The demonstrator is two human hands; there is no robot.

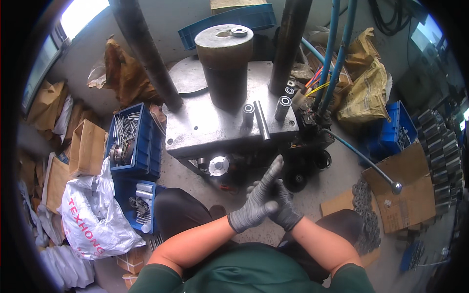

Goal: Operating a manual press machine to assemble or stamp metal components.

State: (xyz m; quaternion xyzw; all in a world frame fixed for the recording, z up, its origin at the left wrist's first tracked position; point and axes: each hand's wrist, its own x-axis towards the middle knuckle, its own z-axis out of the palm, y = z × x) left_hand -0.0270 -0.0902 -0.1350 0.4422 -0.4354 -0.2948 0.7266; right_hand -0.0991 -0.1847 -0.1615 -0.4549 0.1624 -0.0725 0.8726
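Your 2 gloved hands meet just below press table (pixel 195 132), nothing gripped. Left hand (pixel 256 202) crosses over right hand (pixel 283 207), left fingers extended toward table; right fingers curl against left glove, likely tugging it snug. On table, within reach: rod (pixel 261 119) lying flat, 2 sleeves (pixel 282 107) upright beside it, big cylinder (pixel 223 58) behind. Blue bin (pixel 131 136) of pins left of table, handy for pickup.

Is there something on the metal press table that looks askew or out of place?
Yes. On the metal press table, one steel rod lies flat between two upright metal sleeves, its end near the front edge. A small ring sits off-centre atop the big cylinder. Both gloved hands hold nothing visible.
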